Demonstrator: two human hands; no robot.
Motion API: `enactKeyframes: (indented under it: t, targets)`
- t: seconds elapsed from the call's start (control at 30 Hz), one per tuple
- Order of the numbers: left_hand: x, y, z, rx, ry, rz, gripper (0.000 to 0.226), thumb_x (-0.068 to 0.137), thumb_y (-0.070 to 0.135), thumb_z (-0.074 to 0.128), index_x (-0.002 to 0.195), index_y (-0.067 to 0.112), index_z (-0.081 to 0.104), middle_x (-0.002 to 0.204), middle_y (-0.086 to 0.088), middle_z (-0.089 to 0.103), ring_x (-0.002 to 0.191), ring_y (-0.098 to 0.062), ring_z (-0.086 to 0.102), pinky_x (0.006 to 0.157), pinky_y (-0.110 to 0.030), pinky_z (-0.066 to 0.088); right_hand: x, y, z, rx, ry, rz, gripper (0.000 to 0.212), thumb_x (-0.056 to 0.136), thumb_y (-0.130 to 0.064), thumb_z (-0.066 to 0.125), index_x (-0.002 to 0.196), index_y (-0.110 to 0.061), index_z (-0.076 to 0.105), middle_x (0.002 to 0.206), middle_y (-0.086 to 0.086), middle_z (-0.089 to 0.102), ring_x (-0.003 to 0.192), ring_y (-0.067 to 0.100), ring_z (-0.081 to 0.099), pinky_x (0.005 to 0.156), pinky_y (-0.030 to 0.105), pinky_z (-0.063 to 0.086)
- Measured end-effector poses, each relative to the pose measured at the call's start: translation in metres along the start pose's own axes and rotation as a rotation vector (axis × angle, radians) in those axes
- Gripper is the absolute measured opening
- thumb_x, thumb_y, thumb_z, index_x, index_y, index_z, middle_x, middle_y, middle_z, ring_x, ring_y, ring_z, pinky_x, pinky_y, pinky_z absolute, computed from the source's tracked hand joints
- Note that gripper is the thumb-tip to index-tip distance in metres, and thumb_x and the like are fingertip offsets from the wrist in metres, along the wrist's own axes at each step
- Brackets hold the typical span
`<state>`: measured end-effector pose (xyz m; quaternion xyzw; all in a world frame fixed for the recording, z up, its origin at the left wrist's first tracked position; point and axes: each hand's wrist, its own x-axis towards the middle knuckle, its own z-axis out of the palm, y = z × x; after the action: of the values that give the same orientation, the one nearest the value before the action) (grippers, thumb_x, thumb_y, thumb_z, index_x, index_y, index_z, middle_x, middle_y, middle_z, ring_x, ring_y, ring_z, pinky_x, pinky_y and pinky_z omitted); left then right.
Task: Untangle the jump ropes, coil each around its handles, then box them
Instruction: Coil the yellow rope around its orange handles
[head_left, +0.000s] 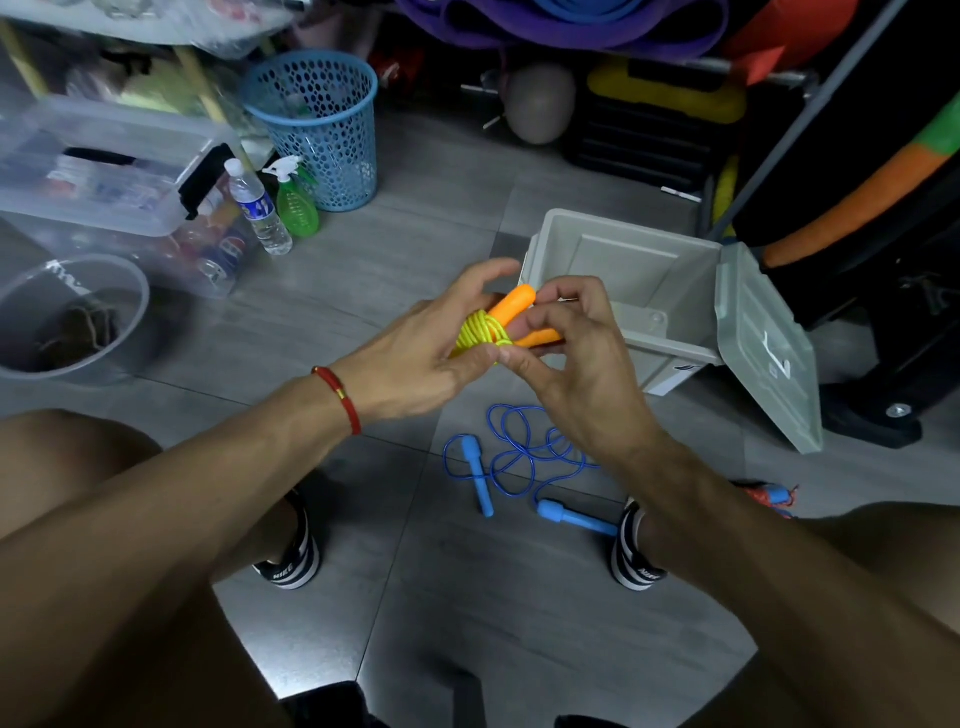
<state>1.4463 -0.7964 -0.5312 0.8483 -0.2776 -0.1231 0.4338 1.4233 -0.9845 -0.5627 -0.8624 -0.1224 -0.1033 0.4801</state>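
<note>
Over the grey floor, the left hand (415, 353) and right hand (582, 353) both curl their fingers round the orange-handled rope (498, 325), its yellow cord wound about the handles. Just behind stands the open grey box (613, 270), nothing visible inside. The blue rope (519, 457) lies loose below; the blue basket (317, 130) holds something indistinct

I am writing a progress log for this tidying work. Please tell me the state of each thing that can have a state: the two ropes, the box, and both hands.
Yellow rope: coiled around its orange handles, held in both hands.
Blue rope: loose on the floor, not coiled.
Grey box: open, its lid hanging at the side, nothing visible inside.
Left hand: grips the yellow coil.
Right hand: pinches the coil.
</note>
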Motion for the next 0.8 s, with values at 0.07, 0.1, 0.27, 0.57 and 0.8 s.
enactKeyframes:
  t: [0.07, 0.1, 0.27, 0.57, 0.8]
  targets:
    - [-0.002, -0.002, 0.000, -0.028, -0.011, -0.010, 0.063, 0.096, 0.026, 0.060, 0.148, 0.035, 0.025, 0.127, 0.004, 0.063, 0.111, -0.014, 0.064, 0.097, -0.041, 0.051, 0.000, 0.001, -0.002, -0.066, -0.057, -0.024, 0.021, 0.087, -0.021, 0.078, 0.101, -0.009, 0.068, 0.121, 0.002, 0.044, 0.099, 0.006, 0.056, 0.082, 0.015, 0.052]
    - [-0.002, -0.002, 0.000, -0.046, -0.017, -0.011, 0.062, 0.097, 0.022, 0.061, 0.147, 0.034, 0.026, 0.126, 0.005, 0.065, 0.108, -0.012, 0.065, 0.094, -0.036, 0.051, 0.000, 0.001, -0.003, -0.090, -0.074, -0.041, 0.020, 0.088, -0.021, 0.076, 0.101, -0.009, 0.067, 0.121, 0.003, 0.043, 0.100, 0.005, 0.055, 0.082, 0.016, 0.052]
    - [-0.004, -0.002, 0.000, -0.125, -0.058, 0.010, 0.054, 0.097, 0.009, 0.061, 0.138, 0.025, 0.030, 0.117, 0.002, 0.069, 0.093, -0.008, 0.067, 0.081, -0.019, 0.046, -0.002, -0.001, -0.006, -0.158, -0.132, -0.086, 0.017, 0.091, -0.019, 0.072, 0.097, -0.007, 0.062, 0.121, 0.004, 0.037, 0.099, -0.002, 0.049, 0.080, 0.009, 0.048]
    - [-0.002, -0.006, 0.007, 0.064, 0.051, 0.022, 0.020, 0.096, 0.026, 0.062, 0.110, 0.031, 0.047, 0.087, 0.007, 0.066, 0.076, -0.019, 0.062, 0.070, -0.042, 0.053, -0.011, -0.003, 0.004, -0.218, 0.038, -0.008, 0.010, 0.092, -0.012, 0.069, 0.096, -0.007, 0.063, 0.123, 0.004, 0.044, 0.097, 0.015, 0.059, 0.087, 0.035, 0.056]
    - [0.005, -0.007, 0.013, -0.010, 0.136, 0.009, 0.012, 0.095, 0.023, 0.062, 0.103, 0.026, 0.054, 0.090, 0.006, 0.069, 0.085, -0.018, 0.066, 0.077, -0.042, 0.056, -0.007, 0.000, 0.000, -0.119, 0.089, 0.004, 0.011, 0.091, -0.014, 0.073, 0.096, -0.005, 0.069, 0.123, 0.002, 0.054, 0.095, 0.008, 0.064, 0.087, 0.019, 0.054]
